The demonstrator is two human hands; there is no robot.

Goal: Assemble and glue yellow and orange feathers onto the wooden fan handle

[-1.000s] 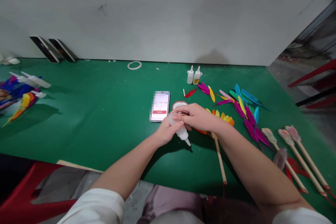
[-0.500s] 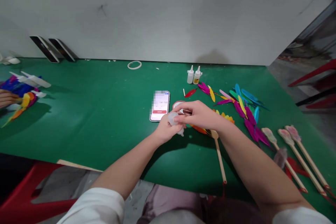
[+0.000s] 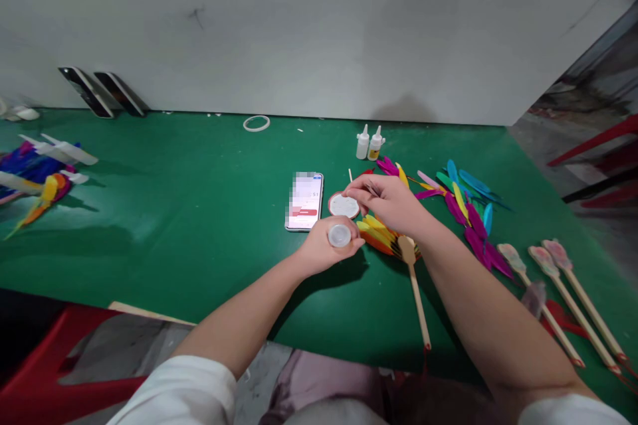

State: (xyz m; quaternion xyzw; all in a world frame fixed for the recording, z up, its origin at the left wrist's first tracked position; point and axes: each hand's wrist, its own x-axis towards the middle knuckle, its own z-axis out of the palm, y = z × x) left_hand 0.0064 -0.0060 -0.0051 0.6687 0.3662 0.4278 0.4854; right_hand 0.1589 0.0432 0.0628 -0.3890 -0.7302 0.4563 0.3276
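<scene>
My left hand (image 3: 323, 249) is closed around a small white glue bottle (image 3: 339, 236), whose round base faces the camera. My right hand (image 3: 391, 202) hovers just beyond it, fingers pinched on something small I cannot make out, over a red-rimmed white disc (image 3: 343, 206). Under my right wrist lies a feather fan (image 3: 381, 236) of yellow and orange feathers on a wooden stick handle (image 3: 417, 302). A phone (image 3: 304, 201) with a lit screen lies flat to the left of the disc.
Loose coloured feathers (image 3: 463, 202) are spread at the right, with several wooden stick fans (image 3: 568, 299) beyond them. Two glue bottles (image 3: 369, 143) and a white ring (image 3: 256, 123) sit near the wall. More feathers (image 3: 34, 176) lie far left. The green table (image 3: 174, 212) ends near my lap.
My left hand turned the glue bottle so its base now faces up. My right hand left the bottle and moved back over the disc, uncovering the fan. Another person's hand at far left withdrew.
</scene>
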